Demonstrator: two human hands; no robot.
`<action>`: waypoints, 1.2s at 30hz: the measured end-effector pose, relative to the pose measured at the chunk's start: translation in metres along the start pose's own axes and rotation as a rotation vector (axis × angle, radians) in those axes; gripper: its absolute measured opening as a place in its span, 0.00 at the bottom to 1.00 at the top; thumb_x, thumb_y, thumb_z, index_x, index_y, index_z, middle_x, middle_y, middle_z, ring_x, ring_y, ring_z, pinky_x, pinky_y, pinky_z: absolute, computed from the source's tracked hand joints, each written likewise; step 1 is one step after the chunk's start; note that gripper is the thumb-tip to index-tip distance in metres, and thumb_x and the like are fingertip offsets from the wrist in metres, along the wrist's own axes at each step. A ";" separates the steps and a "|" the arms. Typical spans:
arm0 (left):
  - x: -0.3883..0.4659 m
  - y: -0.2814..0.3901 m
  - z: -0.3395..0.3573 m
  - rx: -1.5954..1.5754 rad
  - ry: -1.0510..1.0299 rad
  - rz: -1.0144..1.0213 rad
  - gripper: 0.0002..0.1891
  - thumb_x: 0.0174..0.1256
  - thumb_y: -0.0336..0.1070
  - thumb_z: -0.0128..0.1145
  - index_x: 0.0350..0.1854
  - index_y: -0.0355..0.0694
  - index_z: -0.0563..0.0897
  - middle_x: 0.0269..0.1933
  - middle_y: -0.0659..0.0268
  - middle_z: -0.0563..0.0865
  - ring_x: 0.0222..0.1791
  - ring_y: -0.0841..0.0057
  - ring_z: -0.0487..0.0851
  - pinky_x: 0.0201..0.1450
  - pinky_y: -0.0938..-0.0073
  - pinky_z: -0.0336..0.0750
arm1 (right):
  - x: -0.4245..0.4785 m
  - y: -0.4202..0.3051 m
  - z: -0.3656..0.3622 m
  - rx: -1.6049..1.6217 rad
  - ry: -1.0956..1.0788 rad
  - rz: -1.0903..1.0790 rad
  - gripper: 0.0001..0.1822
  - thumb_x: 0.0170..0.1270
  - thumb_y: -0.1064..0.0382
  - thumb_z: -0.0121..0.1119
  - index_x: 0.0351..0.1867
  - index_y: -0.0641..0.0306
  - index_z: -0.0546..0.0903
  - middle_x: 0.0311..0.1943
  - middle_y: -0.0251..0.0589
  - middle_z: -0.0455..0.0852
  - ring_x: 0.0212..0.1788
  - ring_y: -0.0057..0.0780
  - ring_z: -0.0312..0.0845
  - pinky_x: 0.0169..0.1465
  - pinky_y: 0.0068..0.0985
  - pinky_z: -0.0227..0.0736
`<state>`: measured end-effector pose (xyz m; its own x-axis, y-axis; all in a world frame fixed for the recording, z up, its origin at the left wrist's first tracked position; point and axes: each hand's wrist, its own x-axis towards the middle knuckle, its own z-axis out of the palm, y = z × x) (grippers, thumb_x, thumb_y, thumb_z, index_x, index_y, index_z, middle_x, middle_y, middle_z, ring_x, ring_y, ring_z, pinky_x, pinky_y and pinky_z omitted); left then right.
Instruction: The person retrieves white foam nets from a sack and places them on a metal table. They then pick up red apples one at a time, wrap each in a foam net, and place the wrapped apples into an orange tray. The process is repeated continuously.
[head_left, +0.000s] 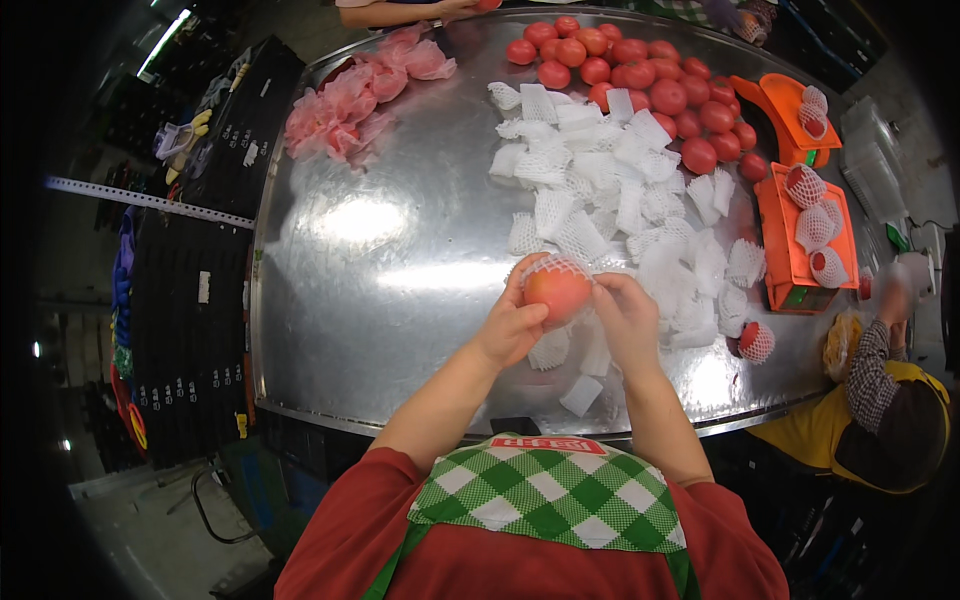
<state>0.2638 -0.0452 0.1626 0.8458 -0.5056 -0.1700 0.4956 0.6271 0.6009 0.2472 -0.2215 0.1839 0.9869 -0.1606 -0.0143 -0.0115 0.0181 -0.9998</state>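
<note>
Between my two hands is a tomato (556, 294), with a white foam net sleeve (559, 264) over its far side and bare red skin facing me. My left hand (511, 321) wraps the fruit from the left, thumb across its front. With thumb and fingertips my right hand (627, 315) pinches at the right edge, where the net meets the fruit. A spread pile of foam net sleeves (592, 161) lies on the metal table just beyond my hands. Several sleeves also lie under and nearer than the hands. A netted tomato (756, 343) sits to the right.
Loose tomatoes (667, 97) are heaped at the far right of the metal table (360, 322). Crumpled pink plastic bags (352, 105) lie far left. Orange scales (806, 247) holding netted tomatoes stand right. A co-worker (885, 405) is at the right edge; other people's hands show at the far side.
</note>
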 end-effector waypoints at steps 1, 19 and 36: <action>-0.001 0.001 0.000 0.013 -0.005 -0.015 0.42 0.58 0.41 0.67 0.72 0.56 0.56 0.67 0.63 0.69 0.65 0.65 0.72 0.61 0.56 0.74 | 0.000 0.000 0.000 -0.008 -0.003 0.009 0.08 0.60 0.71 0.64 0.41 0.68 0.82 0.33 0.37 0.83 0.32 0.18 0.78 0.36 0.17 0.74; 0.003 -0.003 -0.009 0.990 -0.051 0.401 0.41 0.48 0.30 0.70 0.68 0.43 0.65 0.68 0.56 0.63 0.69 0.67 0.64 0.69 0.66 0.61 | -0.004 -0.018 0.001 -0.517 -0.023 -0.515 0.09 0.50 0.74 0.66 0.35 0.66 0.81 0.30 0.41 0.81 0.34 0.37 0.77 0.37 0.29 0.73; 0.001 0.008 0.009 1.131 -0.248 0.455 0.32 0.46 0.30 0.73 0.58 0.45 0.77 0.71 0.53 0.62 0.69 0.58 0.65 0.67 0.60 0.65 | -0.015 -0.007 -0.019 0.119 -0.155 0.043 0.38 0.52 0.70 0.70 0.66 0.62 0.66 0.57 0.42 0.75 0.56 0.32 0.74 0.56 0.27 0.72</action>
<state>0.2663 -0.0461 0.1740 0.7750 -0.5518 0.3082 -0.3846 -0.0248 0.9227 0.2293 -0.2380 0.1911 0.9990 -0.0035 -0.0453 -0.0444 0.1401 -0.9891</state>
